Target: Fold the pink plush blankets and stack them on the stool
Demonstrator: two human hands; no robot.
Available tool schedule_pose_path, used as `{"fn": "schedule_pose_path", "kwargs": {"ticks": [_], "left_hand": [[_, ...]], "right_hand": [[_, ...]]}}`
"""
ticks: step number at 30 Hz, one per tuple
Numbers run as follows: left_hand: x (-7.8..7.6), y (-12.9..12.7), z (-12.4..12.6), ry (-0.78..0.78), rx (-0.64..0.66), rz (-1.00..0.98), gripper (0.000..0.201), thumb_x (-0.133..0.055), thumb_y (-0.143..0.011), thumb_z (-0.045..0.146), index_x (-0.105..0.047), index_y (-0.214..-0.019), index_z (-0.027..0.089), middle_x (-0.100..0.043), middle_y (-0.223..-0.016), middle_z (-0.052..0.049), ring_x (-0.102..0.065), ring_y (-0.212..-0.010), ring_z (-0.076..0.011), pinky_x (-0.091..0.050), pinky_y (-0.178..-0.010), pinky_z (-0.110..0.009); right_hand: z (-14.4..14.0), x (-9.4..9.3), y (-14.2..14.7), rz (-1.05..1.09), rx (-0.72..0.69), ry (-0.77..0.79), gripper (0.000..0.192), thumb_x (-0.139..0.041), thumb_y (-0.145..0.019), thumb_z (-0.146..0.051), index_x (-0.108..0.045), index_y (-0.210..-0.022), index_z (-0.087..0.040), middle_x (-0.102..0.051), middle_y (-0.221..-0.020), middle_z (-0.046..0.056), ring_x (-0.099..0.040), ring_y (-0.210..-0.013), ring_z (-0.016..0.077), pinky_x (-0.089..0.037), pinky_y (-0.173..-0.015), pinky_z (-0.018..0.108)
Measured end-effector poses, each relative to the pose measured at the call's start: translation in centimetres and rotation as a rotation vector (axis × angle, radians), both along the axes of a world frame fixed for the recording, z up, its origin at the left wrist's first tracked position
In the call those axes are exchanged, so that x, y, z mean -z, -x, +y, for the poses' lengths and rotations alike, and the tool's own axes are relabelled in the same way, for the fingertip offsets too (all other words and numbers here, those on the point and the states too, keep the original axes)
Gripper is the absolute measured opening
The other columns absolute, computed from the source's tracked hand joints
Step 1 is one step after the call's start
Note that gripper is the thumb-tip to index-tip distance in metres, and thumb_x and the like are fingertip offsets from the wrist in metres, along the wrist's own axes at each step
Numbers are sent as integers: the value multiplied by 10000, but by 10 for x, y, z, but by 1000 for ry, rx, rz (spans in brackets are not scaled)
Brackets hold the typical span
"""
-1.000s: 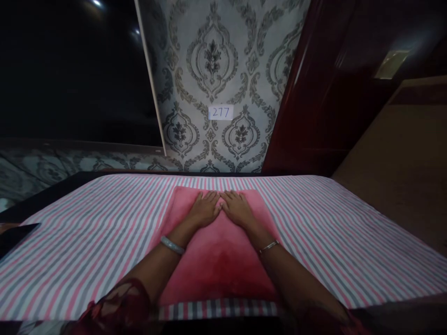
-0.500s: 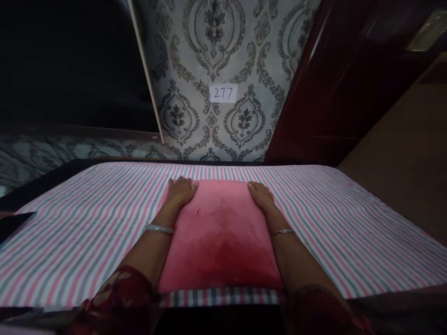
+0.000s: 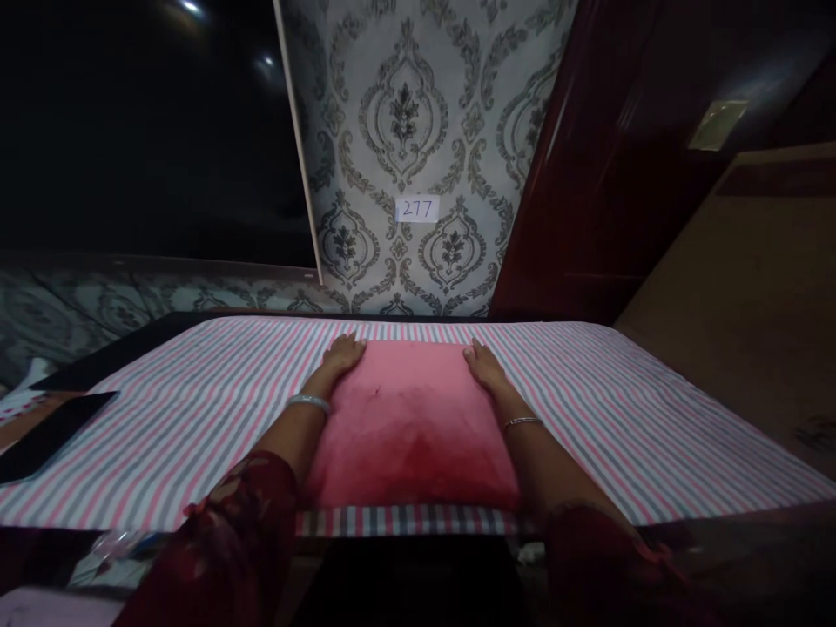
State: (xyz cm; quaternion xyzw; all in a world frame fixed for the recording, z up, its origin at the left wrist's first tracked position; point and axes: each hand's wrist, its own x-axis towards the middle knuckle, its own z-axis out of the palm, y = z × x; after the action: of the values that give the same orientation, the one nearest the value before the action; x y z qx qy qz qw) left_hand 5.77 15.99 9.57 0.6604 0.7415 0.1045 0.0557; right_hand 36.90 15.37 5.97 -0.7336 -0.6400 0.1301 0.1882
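Note:
A pink, soft-looking rectangular cloth [image 3: 418, 383], apparently folded, lies flat on a striped tablecloth [image 3: 215, 392]. Its near part looks deeper red, and a small dark mark shows toward its upper left. My left hand [image 3: 344, 354] rests on the far left corner, palm down with fingers stretched out. At the far right corner, my right hand [image 3: 484, 364] lies the same way, its thumb over the pink edge. Neither hand grips anything that I can see. Both forearms run along the sides of the cloth, each with a bracelet at the wrist.
A large dark screen [image 3: 150, 131] stands at the back left. Patterned wallpaper carries a paper marked 277 [image 3: 417, 209]. A dark red door or panel [image 3: 588, 174] and a cardboard box [image 3: 758, 287] are on the right. A flat black object [image 3: 58, 435] lies at the left edge.
The camera view has tilted up and drawn back a little, so the table's front edge sits higher in the picture. Both hands stay at the far corners of the pink cloth.

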Motion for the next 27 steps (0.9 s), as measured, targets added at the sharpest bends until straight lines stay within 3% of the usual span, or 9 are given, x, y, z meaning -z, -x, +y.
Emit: {"fn": "schedule_pose_path", "kwargs": {"ticks": [2, 4, 6, 9, 11, 14, 20, 24, 27], "left_hand": [[-8, -3, -13, -38, -23, 2, 654, -269, -990, 471, -344, -1533, 114, -304, -1613, -199, -257, -1503, -324, -294, -1159, -547], [-10, -12, -38, -89, 58, 20, 662, -257, -1000, 469, -291, -1555, 110, -221, -1644, -189, -157, -1532, -313, -193, -1202, -562], [-2, -23, -73, -128, 295, 52, 635, -272, -1010, 457, -309, -1553, 129, -237, -1644, -162, -166, -1534, -283, -144, -1228, -526], [25, -39, -129, -152, 704, 93, 651, -343, -998, 537, -317, -1557, 204, -284, -1635, -103, -200, -1527, -262, -146, -1238, -511], [43, -45, -154, -164, 781, 119, 682, -382, -988, 559, -298, -1564, 203, -321, -1619, -101, -241, -1515, -263, -165, -1235, -517], [56, -40, -166, -203, 716, 154, 653, -400, -988, 547, -327, -1555, 230, -349, -1607, -97, -282, -1499, -284, -192, -1220, -552], [52, 10, -163, -229, 408, 143, 598, -399, -985, 532, -451, -1491, 217, -368, -1594, -121, -283, -1493, -343, -229, -1182, -632], [58, 48, -174, -197, 303, -51, 610, -336, -995, 508, -430, -1499, 177, -351, -1602, -126, -338, -1465, -359, -313, -1154, -617], [69, 67, -182, -278, 259, -227, 589, -333, -983, 485, -536, -1401, 123, -538, -1471, -158, -492, -1367, -330, -394, -1134, -535]], "right_hand": [[-16, -9, 2, -22, 20, -39, 619, -243, -1031, -426, -253, -1583, -145, -277, -1620, 199, -255, -1495, 335, -304, -1126, 596], [-42, -13, 10, -68, -73, -136, 601, -289, -1028, -438, -275, -1581, -204, -230, -1645, 161, -200, -1515, 336, -253, -1148, 620], [-76, -8, 23, -124, -271, -224, 570, -336, -1020, -448, -349, -1554, -248, -245, -1646, 125, -205, -1516, 325, -226, -1168, 607], [-127, 9, 43, -186, -541, -215, 582, -362, -1015, -487, -352, -1554, -266, -266, -1639, 94, -223, -1515, 296, -215, -1189, 580], [-148, 19, 51, -228, -616, -198, 614, -377, -1012, -497, -318, -1568, -243, -269, -1637, 87, -223, -1516, 277, -204, -1203, 562], [-155, 27, 47, -281, -594, -211, 599, -384, -1014, -489, -352, -1554, -231, -294, -1626, 85, -233, -1514, 270, -205, -1210, 546], [-143, 41, 3, -301, -363, -266, 536, -361, -1021, -453, -451, -1501, -232, -364, -1596, 95, -290, -1489, 317, -275, -1164, 596], [-143, 68, -36, -117, -247, -332, 544, -324, -1017, -482, -463, -1491, -254, -408, -1573, 100, -370, -1448, 330, -379, -1098, 610], [-146, 84, -60, 88, -246, -382, 594, -315, -1003, -530, -451, -1499, -235, -505, -1504, 112, -465, -1390, 307, -406, -1107, 572]]}}
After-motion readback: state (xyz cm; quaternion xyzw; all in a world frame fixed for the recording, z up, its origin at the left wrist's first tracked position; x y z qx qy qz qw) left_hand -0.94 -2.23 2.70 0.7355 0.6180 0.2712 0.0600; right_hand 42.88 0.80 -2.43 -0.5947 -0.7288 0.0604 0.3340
